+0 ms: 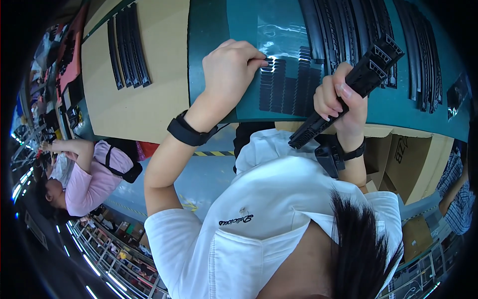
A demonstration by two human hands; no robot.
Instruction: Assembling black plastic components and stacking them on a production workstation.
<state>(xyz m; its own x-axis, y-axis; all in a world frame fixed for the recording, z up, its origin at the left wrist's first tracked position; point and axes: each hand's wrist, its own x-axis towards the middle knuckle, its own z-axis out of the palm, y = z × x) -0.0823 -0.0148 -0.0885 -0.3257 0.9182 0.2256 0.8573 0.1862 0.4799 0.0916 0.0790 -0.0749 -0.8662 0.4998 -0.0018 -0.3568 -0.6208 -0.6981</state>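
Note:
My right hand (341, 97) is wrapped round long black plastic bars (371, 67), held slanting above the table's front edge. Their upper ends look hollow and ribbed, and at least two seem stacked together. My left hand (231, 65) has thumb and forefinger pinched at the upper left edge of a clear sheet (281, 42) carrying rows of small black pads (284, 92). Whatever lies between those fingertips is too small to make out. Some pads are gone from the upper rows, leaving shiny backing bare.
Black plastic strips lie in rows at the back (343, 37) and right (420, 60) of the green table (244, 107). Several more strips (128, 47) rest on cardboard (164, 70) at left. An open carton (408, 159) stands below right. A person in pink (97, 169) works at left.

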